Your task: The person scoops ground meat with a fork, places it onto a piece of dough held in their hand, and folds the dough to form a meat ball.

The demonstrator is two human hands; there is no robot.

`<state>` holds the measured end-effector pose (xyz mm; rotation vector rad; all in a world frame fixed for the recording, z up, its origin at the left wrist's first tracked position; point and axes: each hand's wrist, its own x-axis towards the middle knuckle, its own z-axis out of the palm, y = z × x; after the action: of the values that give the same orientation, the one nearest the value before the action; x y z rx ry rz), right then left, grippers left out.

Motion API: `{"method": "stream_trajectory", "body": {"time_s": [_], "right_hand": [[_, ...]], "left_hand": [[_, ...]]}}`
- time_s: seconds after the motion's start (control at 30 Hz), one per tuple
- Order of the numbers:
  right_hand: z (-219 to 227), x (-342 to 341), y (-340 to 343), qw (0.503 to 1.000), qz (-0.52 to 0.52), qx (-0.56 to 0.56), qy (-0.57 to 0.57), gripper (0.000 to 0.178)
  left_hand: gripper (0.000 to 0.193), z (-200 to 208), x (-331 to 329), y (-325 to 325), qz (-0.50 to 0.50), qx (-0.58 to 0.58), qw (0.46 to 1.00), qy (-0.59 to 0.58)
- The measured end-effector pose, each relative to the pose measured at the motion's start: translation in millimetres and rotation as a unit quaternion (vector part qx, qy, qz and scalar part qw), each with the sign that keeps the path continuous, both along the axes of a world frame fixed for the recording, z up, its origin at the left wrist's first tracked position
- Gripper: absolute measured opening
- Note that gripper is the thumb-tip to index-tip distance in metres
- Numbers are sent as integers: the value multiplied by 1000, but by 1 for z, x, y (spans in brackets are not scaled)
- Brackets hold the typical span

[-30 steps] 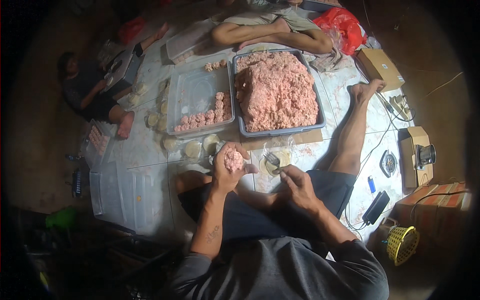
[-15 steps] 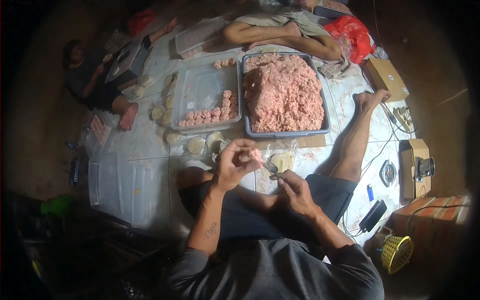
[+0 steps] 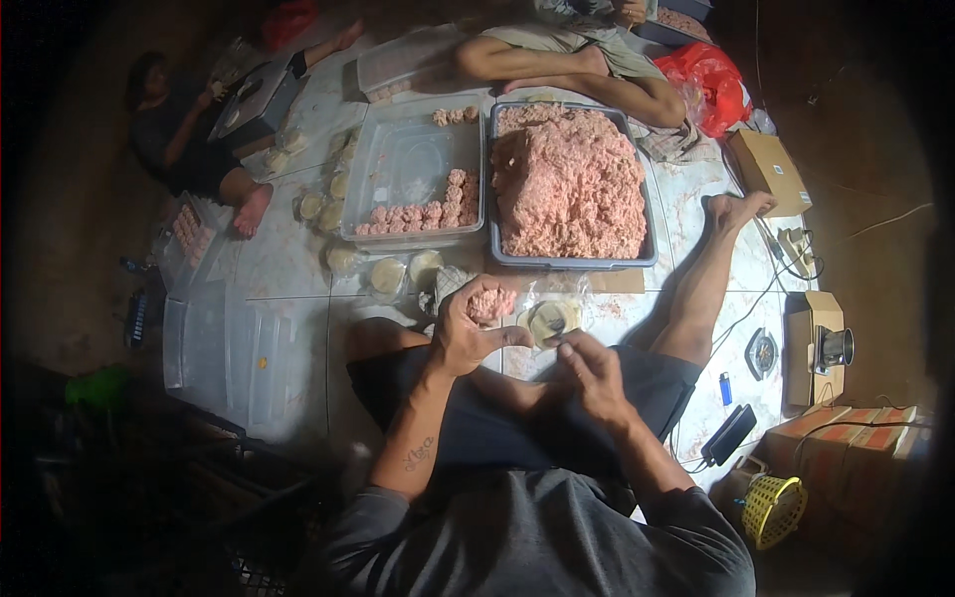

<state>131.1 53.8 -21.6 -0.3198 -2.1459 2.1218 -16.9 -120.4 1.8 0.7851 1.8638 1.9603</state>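
My left hand [image 3: 471, 323] cradles a lump of pink minced meat [image 3: 490, 304] in its curled fingers, the thumb stretched away to the right. My right hand [image 3: 594, 376] pinches a small metal fork [image 3: 556, 329], its head over a stack of round pale wrappers [image 3: 546, 316] in clear plastic. Whether the fork touches the wrappers I cannot tell. Beyond my hands stands a grey tub [image 3: 572, 265] heaped with minced meat [image 3: 569, 184]. Left of it, a clear plastic box [image 3: 350, 189] holds rows of shaped meat pieces [image 3: 430, 213] along its near and right sides.
More bagged wrappers [image 3: 387, 276] lie left of my hands. Clear lids [image 3: 234, 358] rest at the left. A co-worker's crossed legs [image 3: 567, 75] are beyond the tub; another person [image 3: 169, 139] sits far left. Cables, a blue lighter [image 3: 725, 389] and a yellow basket [image 3: 774, 511] are at the right.
The fork has left the meat in my left hand and moved right, over the wrappers. My left thumb has opened away from the lump, and the view has shifted slightly.
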Motion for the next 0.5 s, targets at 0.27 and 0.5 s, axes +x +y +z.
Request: {"method": "stream_trajectory", "body": {"time_s": [0.27,0.5], "right_hand": [[-11,-26,-7,946,-1,323,38,21],[74,-10,10,945,29,325,30,24]], "left_hand": [[56,-25,0,17,117,-205,959,156],[50,-21,-14,-13,17,-105,971,216]]}}
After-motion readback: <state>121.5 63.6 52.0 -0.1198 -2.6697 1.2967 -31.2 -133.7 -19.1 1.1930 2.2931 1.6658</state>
